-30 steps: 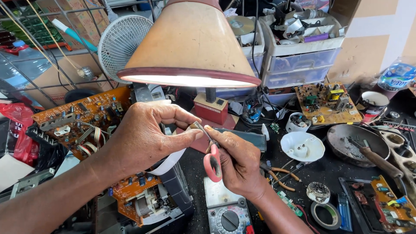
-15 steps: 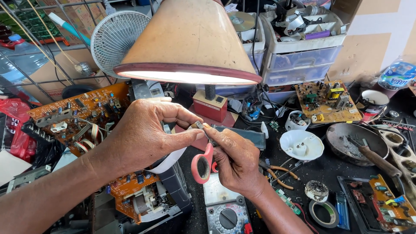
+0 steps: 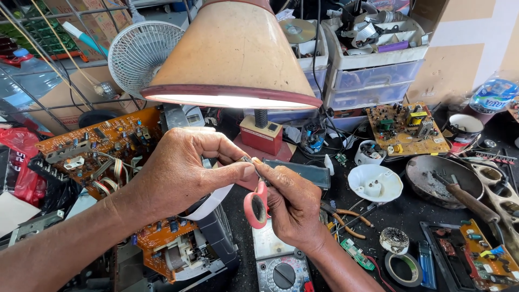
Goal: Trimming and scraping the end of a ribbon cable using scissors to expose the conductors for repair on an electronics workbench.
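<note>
Hands: two, left hand (image 3: pixel 181 167) and right hand (image 3: pixel 294 208); scissors with red handles (image 3: pixel 255 204): one pair. Circuit boards: at least four, including a large orange board (image 3: pixel 94 146) and a tan board (image 3: pixel 406 130). Desk lamp (image 3: pixel 232 54): one; fan (image 3: pixel 139 51): one; multimeter (image 3: pixel 281 270): one; tape roll (image 3: pixel 405 269): one.

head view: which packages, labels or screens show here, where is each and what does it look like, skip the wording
Water bottle: far right edge, clear plastic lying tilted, blue and white label.
Cardboard boxes: top left behind the wire rack, brown with printed red and green marks.
Multimeter: bottom centre under the right hand, grey face with round black dial.
Red plastic bag: left edge, crumpled, with white print.
</note>
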